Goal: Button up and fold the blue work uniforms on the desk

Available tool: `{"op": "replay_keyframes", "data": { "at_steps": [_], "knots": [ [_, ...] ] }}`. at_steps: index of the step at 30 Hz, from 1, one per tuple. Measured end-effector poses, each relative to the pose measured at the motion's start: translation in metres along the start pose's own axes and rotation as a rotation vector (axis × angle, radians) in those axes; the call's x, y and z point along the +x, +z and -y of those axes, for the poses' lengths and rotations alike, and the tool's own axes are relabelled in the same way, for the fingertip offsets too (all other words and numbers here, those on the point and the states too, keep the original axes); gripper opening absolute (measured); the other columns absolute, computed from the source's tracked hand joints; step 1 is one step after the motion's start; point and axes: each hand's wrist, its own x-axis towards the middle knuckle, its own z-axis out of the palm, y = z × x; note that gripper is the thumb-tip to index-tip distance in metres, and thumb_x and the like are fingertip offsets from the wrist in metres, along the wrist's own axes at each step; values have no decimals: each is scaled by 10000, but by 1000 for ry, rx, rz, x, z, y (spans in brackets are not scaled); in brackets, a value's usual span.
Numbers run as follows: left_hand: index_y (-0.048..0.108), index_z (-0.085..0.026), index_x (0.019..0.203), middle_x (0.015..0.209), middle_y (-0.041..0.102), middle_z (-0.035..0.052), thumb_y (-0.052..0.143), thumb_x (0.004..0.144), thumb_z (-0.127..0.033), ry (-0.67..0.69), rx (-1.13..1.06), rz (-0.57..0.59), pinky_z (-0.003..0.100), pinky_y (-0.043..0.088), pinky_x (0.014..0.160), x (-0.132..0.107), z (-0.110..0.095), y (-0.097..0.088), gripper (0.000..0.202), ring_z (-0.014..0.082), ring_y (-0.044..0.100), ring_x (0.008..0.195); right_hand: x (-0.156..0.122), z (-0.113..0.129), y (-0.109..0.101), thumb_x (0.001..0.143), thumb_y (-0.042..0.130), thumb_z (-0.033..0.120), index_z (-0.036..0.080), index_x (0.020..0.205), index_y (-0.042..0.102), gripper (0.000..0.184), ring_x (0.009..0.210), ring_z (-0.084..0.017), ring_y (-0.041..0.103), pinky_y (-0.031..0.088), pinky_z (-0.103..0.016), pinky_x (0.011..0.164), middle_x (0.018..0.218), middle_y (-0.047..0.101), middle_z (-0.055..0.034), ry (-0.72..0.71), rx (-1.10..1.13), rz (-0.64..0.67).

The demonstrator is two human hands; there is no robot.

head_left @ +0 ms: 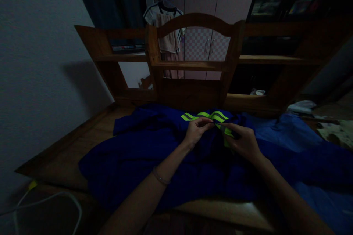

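A dark blue garment [138, 154] with a yellow-green reflective strip [202, 115] is spread over a wooden surface. My left hand [196, 131] pinches the fabric close to the strip, thumb and forefinger together. Just to its right, my right hand [244, 141] has its fingers closed on the garment where the strip folds downward. The fingertips of both hands nearly meet. Dim light hides whether anything small sits between them.
A wooden headboard [190, 66] with open shelves rises behind the garment. Lighter blue cloth [286, 132] lies at the right. A white cable [63, 193] loops at the lower left beside the wooden boards [66, 154]. Clothes [167, 31] hang on a stand behind.
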Motion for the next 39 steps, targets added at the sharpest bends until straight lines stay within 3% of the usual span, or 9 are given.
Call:
{"op": "replay_keyframes", "data": {
  "at_steps": [4,12,15,18,21,26,31,35,39],
  "knots": [
    [671,-161,846,878,680,30,776,645,-360,-10,36,72,281,473,808,-1,-2,1,301,158,627,842,2,7,-7,855,549,361,167,1016,650,272,744,-177,630,460,-238,637,867,680,-25,139,133,4],
    [596,-154,838,839,625,17,736,692,-337,24,27,97,247,456,787,-5,0,7,273,133,602,810,2,18,-9,884,529,327,173,886,685,220,832,-188,616,452,-267,741,898,654,-49,53,158,-33],
    [542,-158,838,853,608,21,717,706,-316,53,27,68,252,457,805,-5,-2,8,270,144,604,848,5,18,-5,881,529,380,177,810,680,263,773,-179,614,454,-263,683,845,648,-47,190,188,-127],
    [489,-173,818,841,589,10,653,764,-288,118,140,81,245,455,792,-5,-6,8,208,147,602,858,11,12,-5,837,581,442,219,1045,655,314,806,-200,636,473,-264,651,872,670,-37,389,322,-124],
    [455,-192,798,835,592,4,566,828,-244,206,370,98,251,455,786,-11,-17,10,126,164,608,890,15,2,-9,782,642,462,230,1188,604,470,848,-217,647,497,-275,666,886,686,-41,520,496,23],
    [497,-206,916,1133,600,66,472,890,-169,501,851,161,319,420,900,-51,-47,34,52,204,570,1051,17,-11,-21,730,697,441,191,1087,681,436,695,-151,607,465,-247,613,873,687,-44,574,577,-10],
    [524,-174,950,734,565,12,427,923,-184,779,1319,342,311,420,636,-120,-64,59,101,155,554,673,17,-18,-38,764,671,399,195,1067,685,366,607,-97,510,410,-221,598,704,620,1,463,515,-166],
    [526,-162,976,750,560,5,408,940,-204,663,1398,471,283,430,605,-151,-68,63,131,143,546,668,17,-28,-37,788,640,395,199,1092,667,363,642,-108,535,430,-230,630,742,628,-5,429,511,-148],
    [537,-152,1087,991,617,57,446,939,-337,542,1260,516,342,427,949,-153,-84,56,254,185,563,1010,14,-22,-41,811,588,421,173,1140,632,414,730,-178,620,483,-300,677,875,678,-59,439,316,-17]
  ]
}}
